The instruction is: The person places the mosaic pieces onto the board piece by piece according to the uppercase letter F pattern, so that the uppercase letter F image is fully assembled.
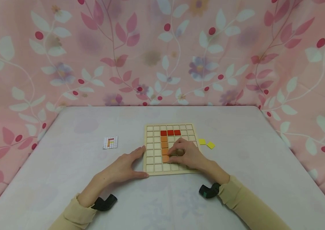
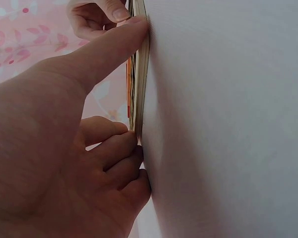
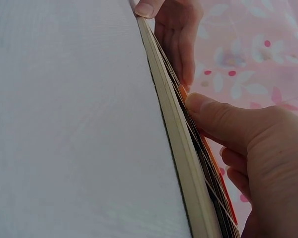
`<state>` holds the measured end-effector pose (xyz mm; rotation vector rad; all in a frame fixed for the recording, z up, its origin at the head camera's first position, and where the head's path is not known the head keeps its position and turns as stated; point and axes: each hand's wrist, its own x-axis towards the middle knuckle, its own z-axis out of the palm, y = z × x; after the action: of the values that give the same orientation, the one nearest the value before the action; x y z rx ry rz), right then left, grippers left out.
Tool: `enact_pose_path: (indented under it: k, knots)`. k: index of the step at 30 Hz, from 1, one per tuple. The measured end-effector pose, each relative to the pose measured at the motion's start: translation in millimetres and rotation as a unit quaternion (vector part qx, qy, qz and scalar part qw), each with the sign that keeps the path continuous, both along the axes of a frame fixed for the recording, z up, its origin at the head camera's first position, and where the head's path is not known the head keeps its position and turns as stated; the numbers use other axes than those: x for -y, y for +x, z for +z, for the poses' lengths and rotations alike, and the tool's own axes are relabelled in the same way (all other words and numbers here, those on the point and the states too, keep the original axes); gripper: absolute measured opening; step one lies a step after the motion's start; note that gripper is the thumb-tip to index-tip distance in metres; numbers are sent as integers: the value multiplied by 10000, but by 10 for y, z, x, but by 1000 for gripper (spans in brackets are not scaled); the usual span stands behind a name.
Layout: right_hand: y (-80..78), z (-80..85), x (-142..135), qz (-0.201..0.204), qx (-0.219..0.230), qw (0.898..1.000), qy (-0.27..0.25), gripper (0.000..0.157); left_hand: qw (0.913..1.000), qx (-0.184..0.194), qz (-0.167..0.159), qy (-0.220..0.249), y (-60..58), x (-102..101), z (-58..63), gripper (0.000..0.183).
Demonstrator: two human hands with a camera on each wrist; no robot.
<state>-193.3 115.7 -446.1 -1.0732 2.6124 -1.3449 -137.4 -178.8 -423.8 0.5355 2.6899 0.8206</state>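
Note:
A wooden grid board [image 1: 154,167] lies on the table. My left hand [image 1: 123,167] rests against its left side, fingers at the edge and thumb [image 2: 116,42] by the near corner. Over the board, my right hand [image 1: 189,156] pinches the nearest orange tile [image 1: 165,158] between thumb [image 3: 213,111] and fingertips, at the bottom of a column of several orange tiles [image 1: 164,144]. Three red tiles [image 1: 170,132] form a row rightward from the top of that column. The right hand hides part of the board's squares.
Two loose yellow tiles [image 1: 202,141] lie just right of the board. A small pattern card [image 1: 110,142] with a coloured grid lies to its left. The white-covered table [image 1: 162,198] meets a pink floral cloth [image 1: 150,57] at the back.

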Motion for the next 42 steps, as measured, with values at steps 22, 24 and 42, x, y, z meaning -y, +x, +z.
enact_pose_path:
  k: [22,24,42]
  knots:
    - [-35,-59,-11,145,-406,9991,-52,24,9999,94,47,-37,3,-3,11,102]
    - [-37,-63,-12,132,-449,9989,-52,25,10000,68,27,-39,2,-4,5,102]
    - [-31,-53,-20,223,-398,9989,-70,21,10000,-11,5,2,-2,-6,-3,102]
